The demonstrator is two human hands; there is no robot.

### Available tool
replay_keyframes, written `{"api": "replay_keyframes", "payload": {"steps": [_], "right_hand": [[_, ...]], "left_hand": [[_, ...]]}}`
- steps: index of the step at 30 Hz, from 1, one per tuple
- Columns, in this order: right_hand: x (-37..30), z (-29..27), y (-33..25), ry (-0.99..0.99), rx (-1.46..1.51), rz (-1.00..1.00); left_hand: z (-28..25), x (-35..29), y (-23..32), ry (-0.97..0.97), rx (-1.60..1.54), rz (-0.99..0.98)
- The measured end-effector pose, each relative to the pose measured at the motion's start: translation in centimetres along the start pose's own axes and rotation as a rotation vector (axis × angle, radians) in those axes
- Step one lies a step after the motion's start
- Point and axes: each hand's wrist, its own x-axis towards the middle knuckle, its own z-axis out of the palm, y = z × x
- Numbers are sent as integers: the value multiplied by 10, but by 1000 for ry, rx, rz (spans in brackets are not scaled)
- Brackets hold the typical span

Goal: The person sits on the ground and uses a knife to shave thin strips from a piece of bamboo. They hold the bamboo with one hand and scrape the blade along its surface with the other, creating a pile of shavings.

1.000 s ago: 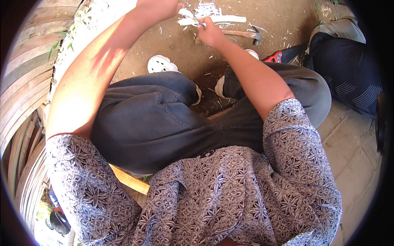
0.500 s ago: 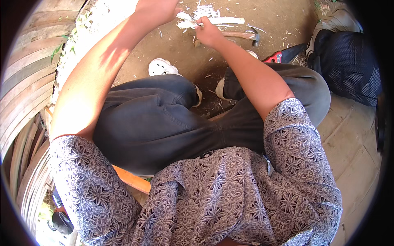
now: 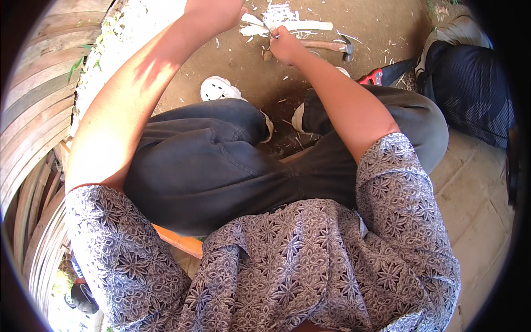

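Note:
My left hand (image 3: 217, 14) is at the top edge, closed on a pale wood stick (image 3: 251, 19) whose end sticks out to the right. Part of that hand lies outside the picture. My right hand (image 3: 285, 44) is closed round the handle of a knife, its thin dark blade (image 3: 266, 27) reaching up and left to the stick. Fingers cover the handle. Beneath the blade, a longer peeled wood piece (image 3: 315, 26) lies on the ground among white wood shavings (image 3: 278, 12). Just right of my right hand rests a claw hammer (image 3: 332, 45) with a wooden handle.
My feet in white clogs (image 3: 218, 88) are on the dirt ground. A handsaw with a red handle (image 3: 373, 77) lies to the right, near a dark mesh bag (image 3: 467, 88). Stacked wooden boards (image 3: 41, 94) line the left, and an orange plank (image 3: 180, 242) shows beside my hip.
My right hand with the knife has shifted slightly right and down. My left hand has stayed nearly in place, still gripping the stick.

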Motion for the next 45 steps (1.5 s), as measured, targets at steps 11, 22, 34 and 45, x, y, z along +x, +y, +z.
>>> {"api": "replay_keyframes", "payload": {"steps": [11,22,34,45], "right_hand": [[-22,-13,-41,-5,158,-71],[-8,-6,-10,-25,-26,1],[-16,-9,-1,-46,54,47],[-10,-5,8,-5,61,-6]], "left_hand": [[0,0,2,-94,-59,-39],[-17,-14,3,-138,-24,106],[12,-15,-6,-37,-121,300],[15,-13,1,109,-122,463]]}}
